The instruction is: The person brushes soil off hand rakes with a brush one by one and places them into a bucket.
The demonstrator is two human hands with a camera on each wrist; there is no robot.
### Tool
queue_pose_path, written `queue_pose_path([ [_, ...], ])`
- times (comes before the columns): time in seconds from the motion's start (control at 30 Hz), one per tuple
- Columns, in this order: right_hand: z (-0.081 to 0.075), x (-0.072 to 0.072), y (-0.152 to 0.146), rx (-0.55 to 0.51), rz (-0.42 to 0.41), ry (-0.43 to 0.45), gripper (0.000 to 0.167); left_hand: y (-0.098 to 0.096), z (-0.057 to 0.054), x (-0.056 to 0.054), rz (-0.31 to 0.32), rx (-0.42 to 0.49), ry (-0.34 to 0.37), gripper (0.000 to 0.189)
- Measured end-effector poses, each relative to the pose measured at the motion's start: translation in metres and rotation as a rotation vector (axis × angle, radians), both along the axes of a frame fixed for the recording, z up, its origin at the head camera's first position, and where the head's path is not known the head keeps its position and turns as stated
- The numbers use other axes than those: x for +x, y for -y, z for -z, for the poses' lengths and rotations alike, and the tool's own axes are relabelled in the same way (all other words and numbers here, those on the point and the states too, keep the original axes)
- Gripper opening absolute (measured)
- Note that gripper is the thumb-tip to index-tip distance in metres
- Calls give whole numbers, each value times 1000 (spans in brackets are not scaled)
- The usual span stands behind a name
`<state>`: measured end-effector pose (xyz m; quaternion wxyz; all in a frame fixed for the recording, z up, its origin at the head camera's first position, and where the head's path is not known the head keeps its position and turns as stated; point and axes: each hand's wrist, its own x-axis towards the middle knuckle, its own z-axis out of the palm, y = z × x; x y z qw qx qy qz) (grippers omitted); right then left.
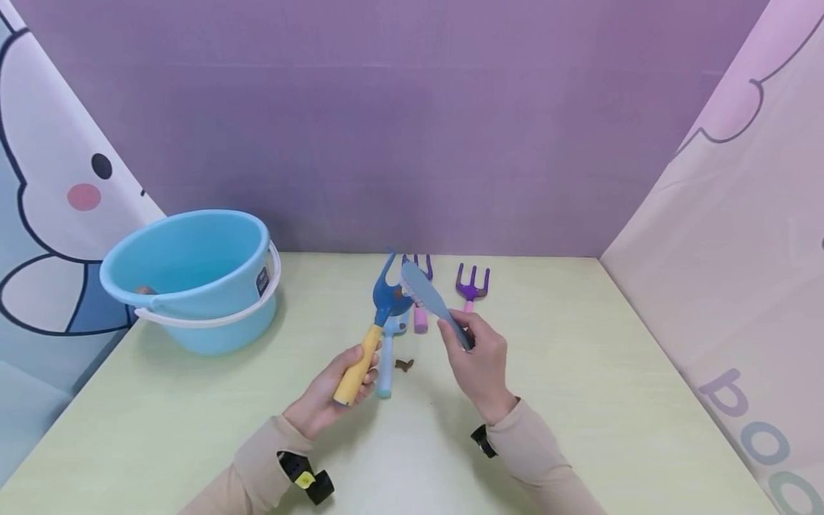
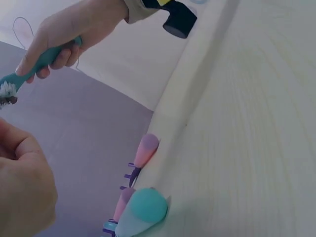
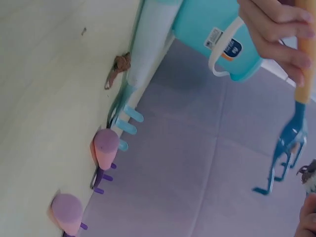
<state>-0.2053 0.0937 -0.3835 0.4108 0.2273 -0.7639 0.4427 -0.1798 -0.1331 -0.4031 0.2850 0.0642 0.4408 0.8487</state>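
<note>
My left hand (image 1: pixel 327 393) grips the yellow handle of a blue hand rake (image 1: pixel 360 361), tines up, with a brown smear on its head. My right hand (image 1: pixel 481 366) holds a blue-grey brush (image 1: pixel 426 290) by its dark handle, its white bristles facing the rake head. Brown dirt clings to the bristles (image 2: pixel 8 91) in the left wrist view. Whether bristles and rake touch is unclear. Behind the rake lies a light blue hand fork (image 1: pixel 385 372), its head partly hidden. A brown clump (image 1: pixel 404 365) lies beside its handle.
Two purple hand forks with pink handles, one in the middle (image 1: pixel 420 320) and one to the right (image 1: pixel 473 290), lie near the table's back edge. At the left stands a light blue bucket (image 1: pixel 219 336) with a white handle and something brown inside. A purple backdrop (image 1: pixel 412 143) rises behind.
</note>
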Motion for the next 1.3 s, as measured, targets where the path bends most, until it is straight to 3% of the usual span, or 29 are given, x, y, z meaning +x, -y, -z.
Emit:
queue_pose_path([
  [0.27, 7, -2, 9, 19, 10, -49, 20, -5, -2, 4, 78, 159, 0, 23],
  [0.6, 10, 0, 15, 86, 87, -224, 29, -10, -5, 5, 174, 284, -52, 22],
  [1.3, 17, 9, 16, 86, -75, -160, 29, -8, -5, 3, 153, 395, -20, 23],
])
